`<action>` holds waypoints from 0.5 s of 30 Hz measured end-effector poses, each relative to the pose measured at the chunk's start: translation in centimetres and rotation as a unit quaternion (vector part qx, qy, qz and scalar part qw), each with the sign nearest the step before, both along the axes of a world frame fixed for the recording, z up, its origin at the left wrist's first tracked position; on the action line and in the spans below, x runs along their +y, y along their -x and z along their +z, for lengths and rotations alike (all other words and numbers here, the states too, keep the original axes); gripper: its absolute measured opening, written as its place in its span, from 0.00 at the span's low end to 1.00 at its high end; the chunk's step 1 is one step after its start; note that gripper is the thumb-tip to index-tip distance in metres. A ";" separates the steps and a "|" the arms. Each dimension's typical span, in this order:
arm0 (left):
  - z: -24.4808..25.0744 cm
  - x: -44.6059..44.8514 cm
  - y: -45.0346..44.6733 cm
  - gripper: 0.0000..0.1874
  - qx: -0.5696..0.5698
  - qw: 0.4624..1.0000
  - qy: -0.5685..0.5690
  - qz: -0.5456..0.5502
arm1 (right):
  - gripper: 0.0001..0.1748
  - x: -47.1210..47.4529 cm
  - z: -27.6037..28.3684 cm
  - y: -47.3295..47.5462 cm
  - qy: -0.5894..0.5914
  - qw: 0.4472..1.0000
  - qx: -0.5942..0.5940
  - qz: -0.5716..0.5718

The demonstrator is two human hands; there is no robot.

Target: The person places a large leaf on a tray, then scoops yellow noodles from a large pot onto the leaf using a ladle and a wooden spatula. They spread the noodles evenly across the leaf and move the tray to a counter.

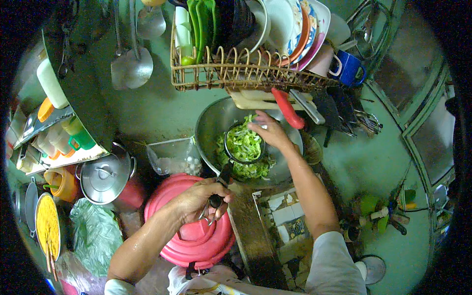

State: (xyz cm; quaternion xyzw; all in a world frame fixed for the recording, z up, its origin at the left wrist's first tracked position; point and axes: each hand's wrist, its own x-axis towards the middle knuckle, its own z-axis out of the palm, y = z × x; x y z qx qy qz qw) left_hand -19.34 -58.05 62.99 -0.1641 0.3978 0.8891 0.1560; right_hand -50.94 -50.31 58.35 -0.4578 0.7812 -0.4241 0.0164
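Note:
My left hand (206,201) is closed round the dark handle (223,177) of a small round strainer or pan, whose rim sits over a large metal basin (206,125). Chopped green leaves (243,142) fill the small vessel, and more of them (250,170) lie in the basin beneath and around it. At the vessel's upper right edge is my right hand (269,129), fingers spread over the leaves; whether the fingertips hold any leaf is not plain.
A red lidded bucket (188,236) stands below my left arm. Behind the basin hangs a rack (228,72) with plates, above a red-handled tool (287,108). Left are a lidded metal pot (104,179), a green plastic bag (94,236) and a bowl of yellow food (48,225).

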 end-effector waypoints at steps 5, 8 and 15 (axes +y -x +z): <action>0.4 0.6 0.5 0.10 -0.017 0.999 0.017 0.029 | 0.11 -0.2 2.0 -1.7 0.052 0.994 0.086 0.050; 0.7 -0.2 0.4 0.09 -0.010 0.999 0.025 0.044 | 0.10 1.7 2.1 0.5 -0.012 0.983 -0.019 0.182; 2.0 -0.7 -1.3 0.08 0.012 0.999 0.027 0.035 | 0.19 4.6 -8.2 3.6 -0.527 0.843 0.100 -0.036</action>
